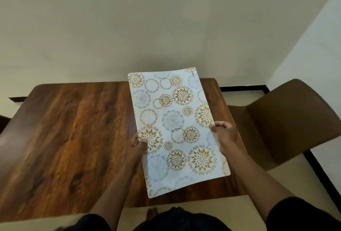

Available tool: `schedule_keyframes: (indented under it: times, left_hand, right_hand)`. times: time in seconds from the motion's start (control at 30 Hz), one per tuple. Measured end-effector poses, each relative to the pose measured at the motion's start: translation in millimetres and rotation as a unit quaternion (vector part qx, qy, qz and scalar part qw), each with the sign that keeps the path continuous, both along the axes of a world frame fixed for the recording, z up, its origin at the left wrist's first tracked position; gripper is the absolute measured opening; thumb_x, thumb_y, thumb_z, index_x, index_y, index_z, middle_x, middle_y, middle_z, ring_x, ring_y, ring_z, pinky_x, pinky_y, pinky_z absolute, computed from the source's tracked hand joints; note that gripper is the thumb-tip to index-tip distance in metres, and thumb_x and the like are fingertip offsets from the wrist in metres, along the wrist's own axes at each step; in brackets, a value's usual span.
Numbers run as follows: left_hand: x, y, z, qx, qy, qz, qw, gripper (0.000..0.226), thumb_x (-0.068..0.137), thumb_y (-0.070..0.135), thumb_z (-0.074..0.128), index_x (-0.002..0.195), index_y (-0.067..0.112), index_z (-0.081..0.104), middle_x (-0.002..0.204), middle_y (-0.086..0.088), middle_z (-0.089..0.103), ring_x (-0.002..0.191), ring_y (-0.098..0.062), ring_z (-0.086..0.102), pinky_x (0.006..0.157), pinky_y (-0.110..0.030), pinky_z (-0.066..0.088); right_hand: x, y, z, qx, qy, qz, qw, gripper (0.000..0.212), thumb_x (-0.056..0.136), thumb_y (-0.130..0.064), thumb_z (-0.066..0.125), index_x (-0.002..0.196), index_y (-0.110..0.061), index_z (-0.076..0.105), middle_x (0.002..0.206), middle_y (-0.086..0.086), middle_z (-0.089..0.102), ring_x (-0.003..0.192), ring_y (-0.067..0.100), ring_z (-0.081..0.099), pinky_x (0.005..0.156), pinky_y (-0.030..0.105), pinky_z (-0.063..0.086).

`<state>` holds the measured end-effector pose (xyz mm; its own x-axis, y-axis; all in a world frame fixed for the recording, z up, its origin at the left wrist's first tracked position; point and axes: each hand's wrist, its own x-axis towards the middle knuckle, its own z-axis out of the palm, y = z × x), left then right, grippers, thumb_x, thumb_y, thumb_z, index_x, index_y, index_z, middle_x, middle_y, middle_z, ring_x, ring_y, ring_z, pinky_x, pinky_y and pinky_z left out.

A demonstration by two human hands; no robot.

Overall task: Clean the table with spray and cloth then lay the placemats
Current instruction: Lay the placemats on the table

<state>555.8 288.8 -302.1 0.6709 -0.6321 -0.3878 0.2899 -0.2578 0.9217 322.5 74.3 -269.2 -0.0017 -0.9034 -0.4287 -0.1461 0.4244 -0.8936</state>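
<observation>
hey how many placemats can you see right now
1. A white rectangular placemat with gold and blue floral circles is held over the right part of the wooden table, left hand and right hand gripping its long edges. More could be stacked beneath it, unseen.

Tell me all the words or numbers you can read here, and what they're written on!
"KUBER": small dark letters, running sideways, at the far right corner of the placemat that both hands hold by its long edges above the table.
No other words, numbers or signs show; the rest of the placemat has only gold and grey flower circles.
</observation>
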Motion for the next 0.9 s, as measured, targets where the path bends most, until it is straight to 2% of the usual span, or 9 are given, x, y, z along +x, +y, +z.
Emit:
schedule_keyframes:
  times: [0.07,0.17,0.3,0.37,0.5,0.63,0.73,0.8,0.9]
  left_hand:
    - [6,-6,1,-0.017,0.013,-0.018,1.000,0.029,0.111,-0.002,0.053,0.137,0.003,0.063,0.124,-0.020,0.078,0.092,-0.024,0.081,0.070,-0.031,0.067]
    - [16,-17,2,-0.033,0.021,-0.037,0.999,0.036,0.112,0.004,0.054,0.147,0.007,0.058,0.131,-0.018,0.076,0.104,-0.030,0.079,0.073,-0.030,0.067]
    - [23,-25,2,-0.042,0.025,-0.045,0.998,0.036,0.116,0.020,0.050,0.151,0.019,0.051,0.133,-0.012,0.076,0.113,-0.032,0.079,0.089,-0.043,0.066]
    - [27,-28,1,-0.045,0.028,-0.047,0.998,0.038,0.117,0.027,0.047,0.154,0.020,0.049,0.134,-0.011,0.075,0.116,-0.033,0.077,0.090,-0.042,0.065]
    - [36,-34,-3,-0.041,0.020,-0.057,0.997,0.038,0.117,0.028,0.044,0.150,0.009,0.053,0.134,-0.017,0.075,0.112,-0.034,0.077,0.082,-0.035,0.066]
    - [48,-36,-2,-0.042,0.023,-0.051,0.998,0.034,0.116,0.025,0.047,0.143,0.010,0.061,0.130,-0.011,0.077,0.112,-0.034,0.078,0.084,-0.042,0.068]
    - [59,-36,-5,-0.032,-0.004,-0.027,0.999,0.025,0.116,0.017,0.047,0.133,0.012,0.065,0.122,-0.008,0.078,0.092,-0.019,0.081,0.070,-0.032,0.068]
    - [67,-37,-10,-0.015,-0.030,-0.019,0.999,0.025,0.116,0.015,0.049,0.131,0.007,0.066,0.123,-0.013,0.076,0.090,-0.021,0.078,0.068,-0.029,0.068]
    - [80,-33,-17,0.007,-0.052,0.006,0.999,0.028,0.115,0.012,0.050,0.135,-0.001,0.065,0.127,-0.022,0.073,0.091,-0.026,0.074,0.066,-0.028,0.067]
  right_hand:
    - [2,-2,2,-0.004,-0.005,-0.016,1.000,0.011,0.086,-0.004,0.081,0.092,-0.008,0.073,0.093,0.009,0.076,0.087,0.027,0.076,0.081,0.047,0.064]
    - [4,-2,1,-0.007,-0.024,-0.032,0.999,0.009,0.087,-0.003,0.079,0.093,-0.007,0.074,0.094,0.011,0.077,0.090,0.030,0.076,0.083,0.051,0.063]
    - [5,-1,-6,-0.014,-0.028,-0.048,0.998,0.007,0.091,-0.003,0.075,0.098,-0.006,0.074,0.098,0.012,0.077,0.091,0.029,0.076,0.084,0.048,0.063]
    - [3,0,-12,-0.019,-0.018,-0.056,0.998,0.008,0.092,-0.003,0.073,0.098,-0.008,0.074,0.099,0.012,0.077,0.093,0.029,0.076,0.085,0.048,0.063]
    - [-5,1,-19,-0.014,0.010,-0.060,0.998,0.011,0.095,-0.002,0.069,0.095,-0.013,0.070,0.099,0.008,0.076,0.091,0.026,0.075,0.082,0.044,0.063]
    - [-24,-9,-29,-0.005,0.042,-0.066,0.997,0.014,0.095,-0.002,0.066,0.095,-0.016,0.068,0.101,0.007,0.075,0.095,0.029,0.074,0.085,0.050,0.062]
    - [-42,-22,-32,-0.019,0.071,-0.077,0.994,0.023,0.096,0.002,0.061,0.091,-0.020,0.066,0.094,-0.003,0.070,0.089,0.020,0.069,0.076,0.037,0.060]
    - [-55,-33,-35,-0.019,0.097,-0.091,0.991,0.026,0.096,0.001,0.061,0.087,-0.024,0.065,0.090,-0.008,0.067,0.081,0.012,0.064,0.067,0.029,0.053]
    - [-78,-55,-43,-0.008,0.129,-0.091,0.987,0.022,0.096,0.000,0.058,0.095,-0.021,0.065,0.091,-0.006,0.064,0.077,0.009,0.058,0.064,0.026,0.046]
